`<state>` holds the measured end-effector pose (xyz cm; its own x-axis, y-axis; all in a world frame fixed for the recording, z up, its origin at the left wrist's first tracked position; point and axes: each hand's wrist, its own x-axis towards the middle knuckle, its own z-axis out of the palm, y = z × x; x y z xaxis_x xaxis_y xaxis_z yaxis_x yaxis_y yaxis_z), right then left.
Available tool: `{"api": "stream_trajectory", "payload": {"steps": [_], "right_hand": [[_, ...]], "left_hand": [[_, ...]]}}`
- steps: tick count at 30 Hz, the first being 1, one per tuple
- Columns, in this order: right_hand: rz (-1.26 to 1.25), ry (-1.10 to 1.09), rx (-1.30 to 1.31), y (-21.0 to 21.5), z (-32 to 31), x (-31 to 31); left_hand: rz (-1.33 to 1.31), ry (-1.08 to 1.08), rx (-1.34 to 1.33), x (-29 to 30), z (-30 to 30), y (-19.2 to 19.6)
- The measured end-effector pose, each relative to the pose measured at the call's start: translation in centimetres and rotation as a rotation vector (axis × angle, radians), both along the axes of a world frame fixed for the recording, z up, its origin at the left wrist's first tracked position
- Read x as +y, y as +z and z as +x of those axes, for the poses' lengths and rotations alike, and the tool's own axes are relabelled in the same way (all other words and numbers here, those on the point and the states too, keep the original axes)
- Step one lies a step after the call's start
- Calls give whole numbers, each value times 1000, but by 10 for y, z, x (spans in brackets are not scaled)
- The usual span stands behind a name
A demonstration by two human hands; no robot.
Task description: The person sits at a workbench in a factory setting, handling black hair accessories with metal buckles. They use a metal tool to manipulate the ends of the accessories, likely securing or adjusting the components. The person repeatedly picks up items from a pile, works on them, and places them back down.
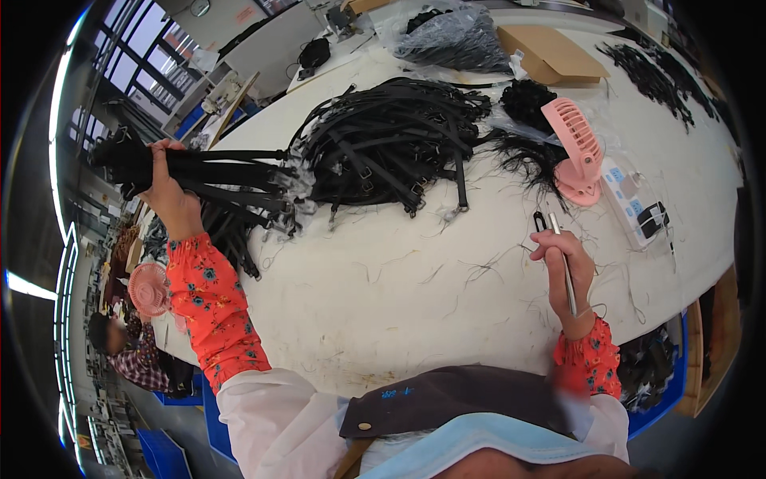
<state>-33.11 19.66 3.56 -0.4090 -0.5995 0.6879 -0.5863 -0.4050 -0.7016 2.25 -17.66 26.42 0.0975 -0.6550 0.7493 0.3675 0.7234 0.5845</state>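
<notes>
Left hand [171, 191]: fist shut tight around a bunch of black straps [215, 180], held up at the far left edge of the table [399, 295].
Straps: stick out both sides of the fist, long ends lying toward the strap pile.
Right hand [568, 275]: fingers curled around small scissors [558, 247], tips pointing away, held over the right part of the table.
Sleeves [211, 307]: red with small flowers, on both arms.
Strap pile [391, 144]: big black heap on the far middle of the table, just beside the held bunch.
Threads [527, 156]: black fuzzy clump on the table, right of the pile.
Pink fan [576, 148]: stands on the table next to the threads, beyond the scissors.
White box [634, 199]: flat on the table, right of the fan.
Cardboard box [550, 54]: at the far side of the table, behind the fan.
Plastic bag [451, 36]: clear, full of black stuff, left of the cardboard box.
Second fan [148, 289]: pink, off the left edge of the table, low down.
</notes>
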Motion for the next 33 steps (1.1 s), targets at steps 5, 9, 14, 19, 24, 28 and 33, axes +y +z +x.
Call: {"api": "stream_trajectory", "payload": {"steps": [5,9,14,19,24,28,33], "right_hand": [[61,-19,12,-6,-2,-1],[72,-11,-33,-6,2,-4],[99,-24,-16,-8,2,-5],[115,-15,-20,-9,1,-6],[78,4,-25,-6,-1,-5],[33,20,-41,-5,0,-3],[10,6,-4,4,-2,2]], "left_hand": [[-134,195,-154,36,35,14],[-226,572,-680,60,44,-5],[-493,252,-1418,126,-29,-88],[-387,-196,-1650,159,-65,-212],[-247,-591,-1761,165,-89,-233],[-489,-782,-1734,121,-112,-195],[-695,-277,-1495,65,-206,-174]]}}
